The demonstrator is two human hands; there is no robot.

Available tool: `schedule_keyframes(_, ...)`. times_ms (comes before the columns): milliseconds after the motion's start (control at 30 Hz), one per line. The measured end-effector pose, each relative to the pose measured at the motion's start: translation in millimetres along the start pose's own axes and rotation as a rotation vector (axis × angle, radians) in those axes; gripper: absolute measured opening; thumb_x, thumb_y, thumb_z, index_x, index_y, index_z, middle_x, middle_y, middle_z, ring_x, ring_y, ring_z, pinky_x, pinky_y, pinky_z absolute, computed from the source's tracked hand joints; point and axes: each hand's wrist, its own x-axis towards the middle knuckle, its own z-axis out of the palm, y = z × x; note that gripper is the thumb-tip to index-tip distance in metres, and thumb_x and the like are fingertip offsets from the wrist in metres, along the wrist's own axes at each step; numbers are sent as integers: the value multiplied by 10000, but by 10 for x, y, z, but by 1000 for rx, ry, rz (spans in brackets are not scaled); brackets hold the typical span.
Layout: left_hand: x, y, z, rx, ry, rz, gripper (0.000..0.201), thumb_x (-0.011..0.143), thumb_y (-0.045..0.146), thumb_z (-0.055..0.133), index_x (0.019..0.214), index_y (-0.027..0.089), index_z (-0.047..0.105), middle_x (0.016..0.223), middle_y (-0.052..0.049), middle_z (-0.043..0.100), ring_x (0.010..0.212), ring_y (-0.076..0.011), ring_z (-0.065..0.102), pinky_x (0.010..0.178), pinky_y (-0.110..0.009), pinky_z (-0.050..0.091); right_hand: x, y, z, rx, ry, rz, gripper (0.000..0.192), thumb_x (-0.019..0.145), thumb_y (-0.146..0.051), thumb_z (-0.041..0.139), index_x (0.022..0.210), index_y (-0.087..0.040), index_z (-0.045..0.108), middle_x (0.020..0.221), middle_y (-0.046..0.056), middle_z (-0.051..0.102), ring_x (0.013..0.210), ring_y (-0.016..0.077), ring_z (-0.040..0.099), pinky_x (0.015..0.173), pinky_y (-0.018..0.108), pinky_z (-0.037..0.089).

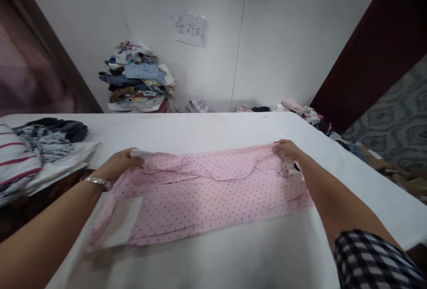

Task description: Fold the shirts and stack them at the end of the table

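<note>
The left hand [124, 163] pinches the pink dotted garment [216, 198] at its far left corner; the right hand [287, 149] grips the far right, though blur obscures its fingertips. Even, level tension should smooth the creases over the white table [200, 129].

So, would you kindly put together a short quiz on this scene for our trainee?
1. True or false: the left hand and the right hand both grip the pink dotted fabric.

2. Which wrist bears the bracelet?
A) the left
B) the right
C) both

3. Fill in the blank: the paper sign is up on the ____ beyond the table.

Key: 1. True. 2. A. 3. wall.
</note>
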Motion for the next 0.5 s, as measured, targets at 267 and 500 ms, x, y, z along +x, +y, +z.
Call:
schedule_keyframes(267,-223,200,-316,117,64,270,226,610,374,634,683,191,524,1137,-89,622,1021,-247,588,957,-442,440,1,1,60,-18,82,51,129,689,-286,609,649,-163,613,573,35,592,519,141,505,458,241,366)
schedule_keyframes(500,-463,-99,-258,879,-218,335,411,558,55,525,910,208,673,1352,-94,521,1249,-251,466,1047,-355,365,90,109,126,-64,124,44,125,709,-261,576,705,-168,660,684,94,672,630,203,603,542,282,448)
